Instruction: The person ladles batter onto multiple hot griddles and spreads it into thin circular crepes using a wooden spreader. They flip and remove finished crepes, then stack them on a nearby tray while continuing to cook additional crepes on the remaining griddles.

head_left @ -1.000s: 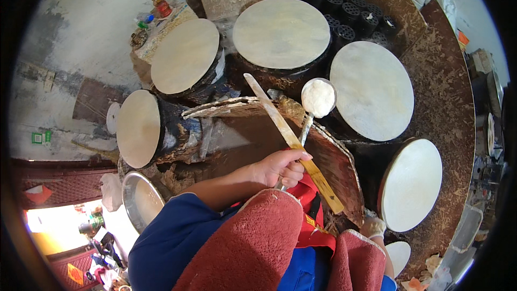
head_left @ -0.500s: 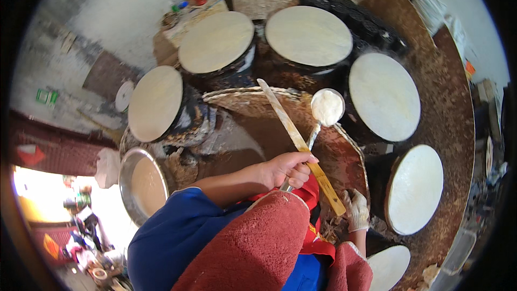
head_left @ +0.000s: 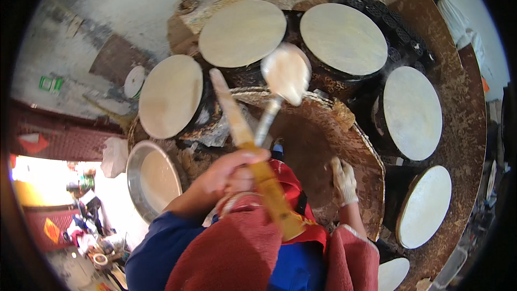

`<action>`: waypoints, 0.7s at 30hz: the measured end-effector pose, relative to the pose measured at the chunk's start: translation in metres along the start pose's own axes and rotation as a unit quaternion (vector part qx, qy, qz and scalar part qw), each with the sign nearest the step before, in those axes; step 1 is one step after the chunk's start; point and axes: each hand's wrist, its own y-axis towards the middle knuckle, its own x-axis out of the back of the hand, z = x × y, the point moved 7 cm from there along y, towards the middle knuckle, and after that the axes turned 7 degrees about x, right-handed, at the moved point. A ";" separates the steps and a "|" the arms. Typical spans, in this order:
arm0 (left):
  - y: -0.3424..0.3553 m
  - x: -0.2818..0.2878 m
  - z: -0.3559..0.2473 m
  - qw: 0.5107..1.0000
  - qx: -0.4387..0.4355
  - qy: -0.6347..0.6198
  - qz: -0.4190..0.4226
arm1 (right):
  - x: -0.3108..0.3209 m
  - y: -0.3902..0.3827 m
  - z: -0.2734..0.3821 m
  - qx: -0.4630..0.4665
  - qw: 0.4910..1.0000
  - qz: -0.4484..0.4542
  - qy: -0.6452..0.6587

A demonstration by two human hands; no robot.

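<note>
Nearest the body, the bare left hand (head_left: 229,175) is clamped round a wooden spatula (head_left: 266,183) and the ladle (head_left: 267,121) together, the two crossing in one grip. The gloved right hand (head_left: 343,183) has come away from the lower right side and hangs inside the curved brown rim (head_left: 372,188), fingers loosely apart, nothing visible in them; whether it touches the rim is unclear. It therefore appears free, while the left carries everything. At the left elbow stands a steel basin (head_left: 134,175) of pale liquid.

Farther out, the ladle's bowl has swung leftward and now shows in front of the gap between the upper left plate (head_left: 242,32) and the upper right plate (head_left: 343,37). Its pale batter (head_left: 285,70), blurred, bulges at the lower edge, so the load probably needs steadying. Beyond stand black perforated cylinders (head_left: 396,24)
</note>
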 end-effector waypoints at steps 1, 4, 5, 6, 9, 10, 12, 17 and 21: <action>-0.001 0.006 -0.021 0.993 -0.047 0.004 0.108 | -0.019 0.026 0.005 -0.030 0.995 0.023 0.098; 0.002 0.038 -0.075 0.980 -0.108 -0.052 0.160 | -0.070 0.103 0.063 -0.057 0.956 0.068 0.279; 0.006 0.044 -0.093 0.983 -0.101 -0.055 0.146 | -0.094 0.159 0.054 0.023 0.933 0.049 0.357; 0.011 0.058 -0.107 0.990 -0.077 -0.077 0.088 | -0.111 0.193 0.062 0.017 0.898 0.042 0.438; 0.018 0.104 -0.129 0.982 -0.052 -0.182 0.005 | -0.157 0.259 0.118 -0.092 0.739 0.050 0.665; 0.019 0.111 -0.135 0.976 -0.041 -0.214 0.001 | -0.164 0.278 0.133 -0.101 0.672 0.047 0.732; 0.018 0.121 -0.148 0.975 -0.063 -0.210 -0.019 | -0.169 0.300 0.157 -0.093 0.575 0.019 0.813; 0.023 0.127 -0.184 0.981 -0.076 -0.178 -0.008 | -0.162 0.337 0.140 -0.185 0.424 -0.131 0.877; 0.030 0.130 -0.201 0.982 -0.081 -0.163 0.041 | -0.132 0.320 0.121 -0.178 0.531 -0.148 0.815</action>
